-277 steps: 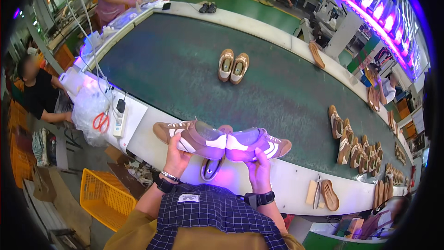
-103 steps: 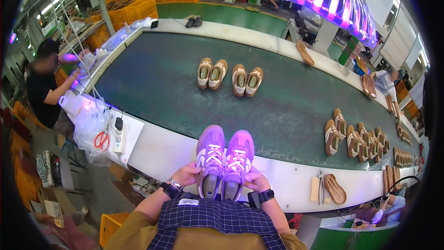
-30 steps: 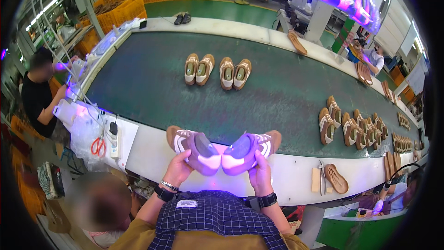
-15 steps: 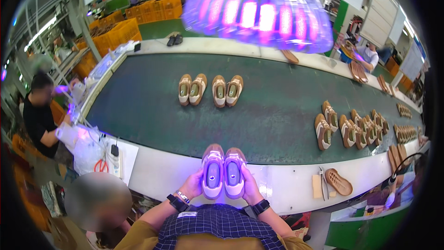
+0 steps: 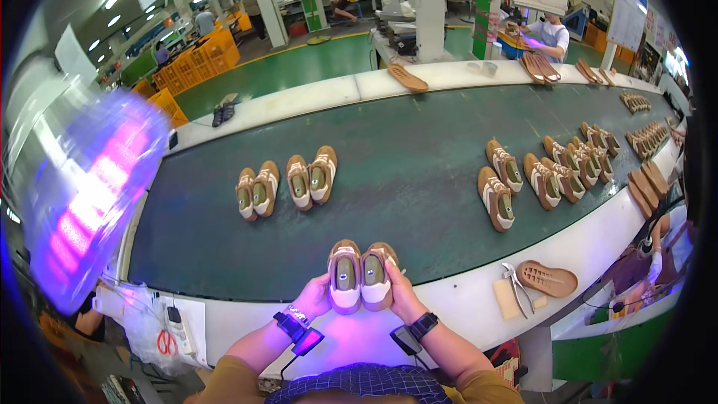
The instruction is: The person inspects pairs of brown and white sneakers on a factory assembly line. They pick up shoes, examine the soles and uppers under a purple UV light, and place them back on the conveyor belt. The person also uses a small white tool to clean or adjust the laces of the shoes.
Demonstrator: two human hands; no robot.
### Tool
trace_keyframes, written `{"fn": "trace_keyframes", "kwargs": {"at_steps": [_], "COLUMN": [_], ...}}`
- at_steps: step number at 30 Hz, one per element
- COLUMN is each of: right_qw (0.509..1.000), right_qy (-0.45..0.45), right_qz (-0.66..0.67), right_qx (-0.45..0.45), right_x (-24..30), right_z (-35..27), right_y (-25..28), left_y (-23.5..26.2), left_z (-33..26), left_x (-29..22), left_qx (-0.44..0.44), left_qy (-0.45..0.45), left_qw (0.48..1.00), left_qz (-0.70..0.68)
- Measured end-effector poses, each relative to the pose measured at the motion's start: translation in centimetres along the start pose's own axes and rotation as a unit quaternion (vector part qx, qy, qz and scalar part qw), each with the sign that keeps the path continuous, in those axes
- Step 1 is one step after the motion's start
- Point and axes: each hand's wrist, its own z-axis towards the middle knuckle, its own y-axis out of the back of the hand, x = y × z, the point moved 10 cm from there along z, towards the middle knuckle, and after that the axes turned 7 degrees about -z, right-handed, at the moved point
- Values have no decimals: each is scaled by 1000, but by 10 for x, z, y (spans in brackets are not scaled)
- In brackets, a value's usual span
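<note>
A pair of brown and white sneakers is held side by side, toes pointing away, over the near edge of the bench. My left hand closes round the outer side of the left sneaker. The right sneaker is gripped at its outer side by my right hand. Olive insoles show inside both shoes, and their heels face me. Ahead on the dark green belt stand two matching pairs, a left pair and a right pair.
A blurred lamp with pink-purple light hangs at the left. More sneakers stand in rows at the right. Pliers and a brown sole lie on the white ledge. Red-handled scissors are at the near left. Other people work around.
My view has turned right, so the lamp has shifted from the top middle to the left. Purple light on the held sneakers has faded. Both hands keep their grip.
</note>
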Motion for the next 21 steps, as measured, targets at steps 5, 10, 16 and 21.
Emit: {"fn": "trace_keyframes", "kwargs": {"at_steps": [5, 10, 16, 21], "right_qw": [997, 990, 739, 729], "right_qy": [60, 115, 286, 326], "right_qz": [-3, -48, -546, -561], "right_qx": [53, 67, -273, -220], "right_x": [93, 183, 215, 190], "right_z": [93, 205, 278, 286], "right_y": [-10, -17, 42, 36], "left_y": [-41, -77, -64, -29], "left_z": [92, 184, 291, 306], "left_x": [-70, -159, -154, -159], "left_qx": [-4, 5, -60, -13], "left_qy": [-76, -195, -167, -213], "left_qw": [997, 980, 956, 944], "left_qz": [17, 33, 235, 250]}}
